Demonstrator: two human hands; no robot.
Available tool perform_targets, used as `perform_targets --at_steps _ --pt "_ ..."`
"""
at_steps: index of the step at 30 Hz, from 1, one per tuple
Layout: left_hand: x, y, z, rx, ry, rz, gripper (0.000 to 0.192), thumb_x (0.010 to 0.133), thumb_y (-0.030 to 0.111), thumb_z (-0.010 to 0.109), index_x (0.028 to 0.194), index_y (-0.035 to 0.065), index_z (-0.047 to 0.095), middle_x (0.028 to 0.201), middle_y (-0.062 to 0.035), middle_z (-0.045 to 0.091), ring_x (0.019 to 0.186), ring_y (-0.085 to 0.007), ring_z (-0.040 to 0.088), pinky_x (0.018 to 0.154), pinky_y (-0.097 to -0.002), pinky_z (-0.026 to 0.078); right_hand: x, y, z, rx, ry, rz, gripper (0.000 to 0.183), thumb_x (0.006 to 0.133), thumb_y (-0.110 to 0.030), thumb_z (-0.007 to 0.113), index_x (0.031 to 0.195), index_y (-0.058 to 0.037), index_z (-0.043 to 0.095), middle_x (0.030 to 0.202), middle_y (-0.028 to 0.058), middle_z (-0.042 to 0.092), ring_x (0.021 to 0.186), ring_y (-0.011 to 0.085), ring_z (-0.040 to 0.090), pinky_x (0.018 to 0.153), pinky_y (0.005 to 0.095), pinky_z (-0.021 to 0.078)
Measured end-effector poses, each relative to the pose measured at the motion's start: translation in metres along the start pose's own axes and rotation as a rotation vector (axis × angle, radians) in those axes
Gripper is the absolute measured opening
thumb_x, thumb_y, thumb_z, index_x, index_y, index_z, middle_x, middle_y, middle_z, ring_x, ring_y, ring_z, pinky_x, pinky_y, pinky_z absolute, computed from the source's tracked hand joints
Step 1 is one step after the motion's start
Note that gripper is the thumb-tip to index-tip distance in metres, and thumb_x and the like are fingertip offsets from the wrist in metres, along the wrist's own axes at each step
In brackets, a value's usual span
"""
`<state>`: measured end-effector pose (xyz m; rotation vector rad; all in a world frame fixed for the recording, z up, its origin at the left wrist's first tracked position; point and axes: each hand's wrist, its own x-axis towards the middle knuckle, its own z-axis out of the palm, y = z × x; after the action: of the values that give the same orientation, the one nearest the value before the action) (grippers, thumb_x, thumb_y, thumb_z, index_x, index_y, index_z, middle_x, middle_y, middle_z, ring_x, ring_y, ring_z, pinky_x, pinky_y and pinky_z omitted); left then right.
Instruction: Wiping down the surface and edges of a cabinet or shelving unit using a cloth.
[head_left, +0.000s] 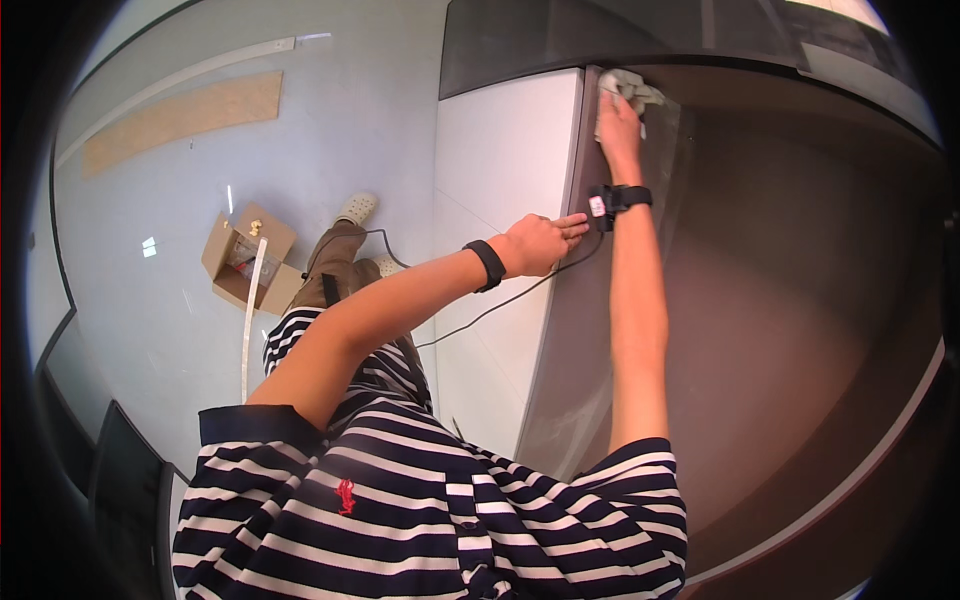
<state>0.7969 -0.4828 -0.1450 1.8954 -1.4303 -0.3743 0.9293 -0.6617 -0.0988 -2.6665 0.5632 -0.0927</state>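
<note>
My right hand (621, 135) grips a pale, crumpled cloth (634, 86) and presses it on the far end of a brown, glossy ledge (559, 345). My left hand (536, 244) holds nothing. Its fingers stretch out over the ledge's front edge, and they appear to rest on it. Below that edge are white cabinet-like panels (502, 165). A black strapped device (604, 204) sits on my right wrist, and a dark cable (487, 313) runs from it under my left hand towards my body.
An open cardboard box (289, 289) stands on the pale floor left of my legs, with a long white strip (253, 315) leaning across it. Farther off lies a wooden board (187, 120). A dark glossy panel (517, 45) borders the far end. The broad brown surface (772, 300) extends to the right.
</note>
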Motion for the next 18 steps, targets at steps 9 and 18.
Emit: perform_targets --at_steps 9,18 --pt "0.006 -0.003 -0.023 -0.014 -0.095 -0.065 0.021 0.074 0.009 0.057 0.089 0.005 0.07 0.092 -0.0102 0.069 0.079 -0.0266 0.068 0.062 -0.0385 0.054 -0.036 -0.094 0.014 0.245 -0.223 -0.129 0.039 0.097 -0.035 0.053 0.121 -0.0057 0.063 0.096 0.0134 0.07 0.091 0.0191 0.063 0.084 0.033 0.0477" --pt "0.003 -0.009 0.008 0.02 0.092 -0.009 0.051 0.078 0.006 0.053 0.128 0.0076 0.058 0.146 -0.0002 0.046 0.135 -0.0145 0.041 0.071 -0.034 0.057 -0.043 -0.029 -0.042 0.982 0.009 0.051 0.033 0.1 -0.019 0.053 0.119 0.0059 0.061 0.113 0.0083 0.066 0.098 0.0152 0.062 0.09 0.0289 0.0468"
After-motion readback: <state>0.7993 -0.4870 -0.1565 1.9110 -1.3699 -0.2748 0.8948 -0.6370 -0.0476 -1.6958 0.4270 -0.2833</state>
